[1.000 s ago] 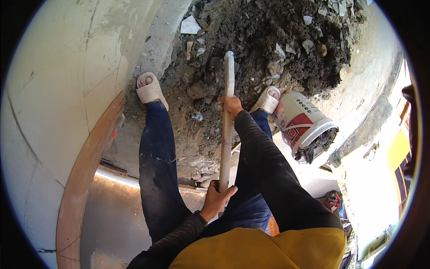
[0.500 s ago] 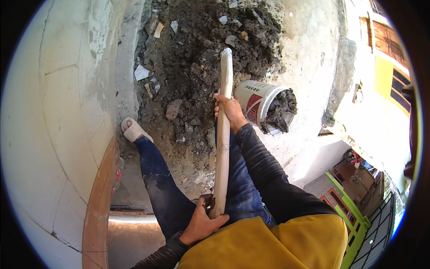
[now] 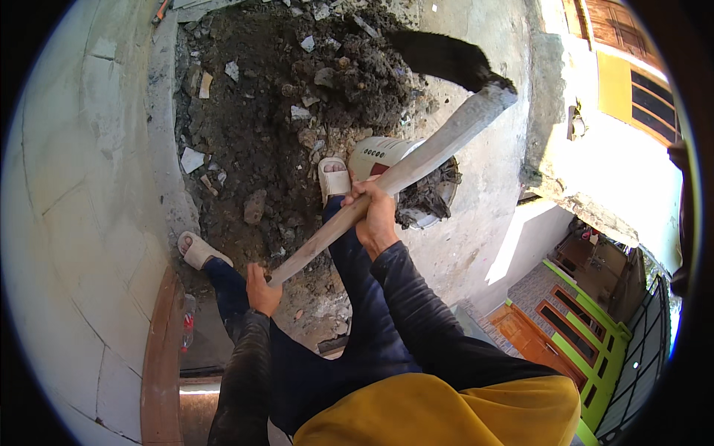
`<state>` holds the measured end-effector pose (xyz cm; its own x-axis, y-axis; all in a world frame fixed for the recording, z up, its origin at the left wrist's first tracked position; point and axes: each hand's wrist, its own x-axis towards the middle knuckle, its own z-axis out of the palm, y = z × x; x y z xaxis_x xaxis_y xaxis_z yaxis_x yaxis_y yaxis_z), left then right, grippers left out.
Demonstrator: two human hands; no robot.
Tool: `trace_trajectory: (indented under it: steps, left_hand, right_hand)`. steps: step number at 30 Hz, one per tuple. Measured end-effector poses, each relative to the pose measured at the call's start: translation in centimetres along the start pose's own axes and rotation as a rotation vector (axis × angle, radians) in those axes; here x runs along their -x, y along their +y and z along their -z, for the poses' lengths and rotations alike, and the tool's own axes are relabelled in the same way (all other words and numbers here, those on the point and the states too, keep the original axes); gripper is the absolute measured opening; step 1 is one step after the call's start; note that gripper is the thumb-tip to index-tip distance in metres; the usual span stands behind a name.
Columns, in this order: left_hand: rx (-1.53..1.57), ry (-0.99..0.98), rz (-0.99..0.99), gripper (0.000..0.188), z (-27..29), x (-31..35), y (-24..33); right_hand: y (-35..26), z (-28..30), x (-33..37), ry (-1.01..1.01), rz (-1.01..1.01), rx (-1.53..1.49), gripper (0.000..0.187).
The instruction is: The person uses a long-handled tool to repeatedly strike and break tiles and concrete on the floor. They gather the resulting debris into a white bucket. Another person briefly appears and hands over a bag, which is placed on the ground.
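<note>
My right hand wraps around the middle of a pale wooden hoe handle. My left hand grips the butt end of that handle, lower and to the left. The hoe's dark, mud-covered blade is up at the far right, raised near the edge of the dug soil. Partly behind the handle and my right hand is a white bucket with dark wet mud at its mouth.
Stones and pale broken pieces lie in the soil. My sandalled feet stand in it, the right one beside the bucket. A cracked wall with a wooden board borders the left. Concrete lies on the right, with houses beyond.
The hoe has swung up and right, bringing its blade into sight. My left hand moved forward and left with the butt end. My right foot now shows beside the bucket.
</note>
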<state>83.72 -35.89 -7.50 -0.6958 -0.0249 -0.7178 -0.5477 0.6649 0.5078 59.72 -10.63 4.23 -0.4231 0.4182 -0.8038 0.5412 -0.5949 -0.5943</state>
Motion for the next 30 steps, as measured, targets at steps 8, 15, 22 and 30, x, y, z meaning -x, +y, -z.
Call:
trace_trajectory:
  steps: [8, 15, 22, 30]
  left_hand:
    - [0.351, 0.182, -0.307, 0.055, 3.5, 1.3, 15.9]
    - [0.549, 0.384, -0.095, 0.058, 2.7, -7.9, 11.1]
    - [0.741, -0.047, 0.882, 0.056, -3.8, 15.2, 0.1]
    - [1.604, -0.305, 0.844, 0.043, 5.1, 14.8, 12.7]
  right_hand:
    - [-13.2, -7.3, 4.9, -0.532, 0.487, 0.111, 0.031]
    - [2.6, -19.3, -7.5, -0.696, 0.622, 0.383, 0.033]
    - [37.9, 2.8, -5.4, -0.24, -0.654, 0.987, 0.026]
    - [27.5, 5.8, -9.7, -0.351, -0.965, 0.684, 0.014]
